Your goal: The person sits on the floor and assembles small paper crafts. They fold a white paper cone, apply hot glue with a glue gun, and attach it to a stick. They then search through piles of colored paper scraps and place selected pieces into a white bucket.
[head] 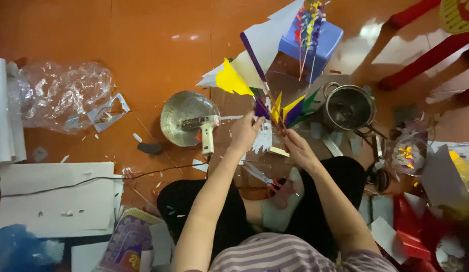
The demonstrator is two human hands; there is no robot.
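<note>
Head view: fingers of the left hand (243, 132) pinched shut on a purple stick (254, 56); fingers of the right hand (296, 146) closed on the paper pinwheel (285, 108), purple, yellow, green blades. Both held above the floor, over the lap. Stick's long axis runs up-left, away from the person. Best to keep the stick steady and the blades uncrushed. Glue gun (207, 127) rests in a metal bowl (181, 113), left; steel pot (348, 107) right.

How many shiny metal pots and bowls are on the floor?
2: a metal bowl left of the left hand, under the glue gun, and a metal pot right of the right hand. Clutter may hide more.
</note>
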